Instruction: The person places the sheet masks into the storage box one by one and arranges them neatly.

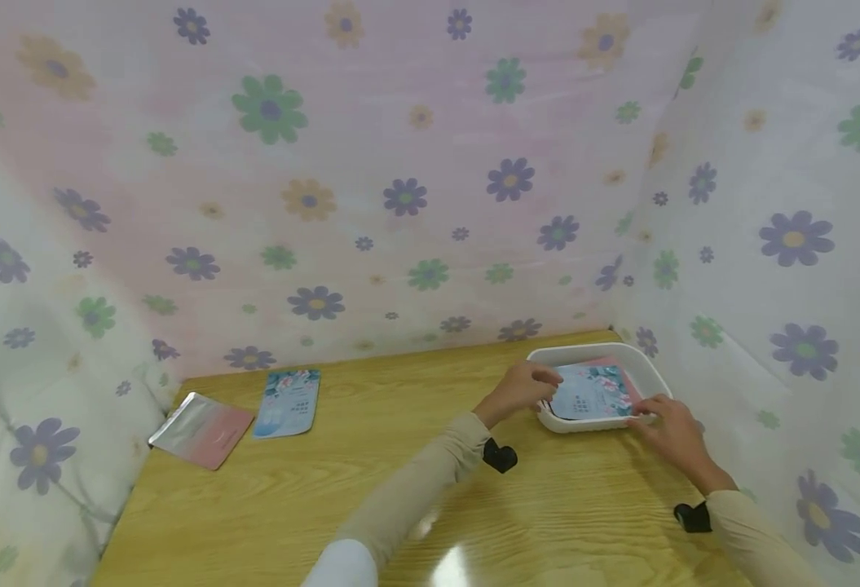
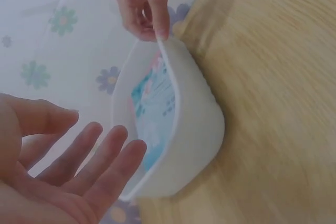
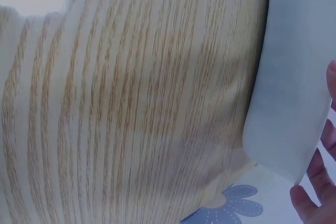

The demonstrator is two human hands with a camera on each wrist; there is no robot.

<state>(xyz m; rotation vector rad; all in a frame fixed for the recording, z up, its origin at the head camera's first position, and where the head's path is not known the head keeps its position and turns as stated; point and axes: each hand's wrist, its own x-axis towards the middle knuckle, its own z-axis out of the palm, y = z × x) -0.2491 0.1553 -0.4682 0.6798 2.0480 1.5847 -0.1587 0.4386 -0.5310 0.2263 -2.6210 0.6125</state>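
Observation:
A white plastic tub with rounded corners stands at the table's right back. Inside it lies a flat blue sachet printed with flowers, over a pink one whose edge peeks out. My right hand pinches the tub's rim at the near right corner, thumb and fingers on either side of the wall, as the left wrist view shows. At the tub's left end hovers my left hand, its fingers loosely bent with nothing between them. In the right wrist view, fingertips meet the rim beside the tub's outer wall.
On the wooden table's left side lie another blue floral sachet and a pink and silver sachet. Flower-printed cloth hangs at the back and both sides, close behind and right of the tub.

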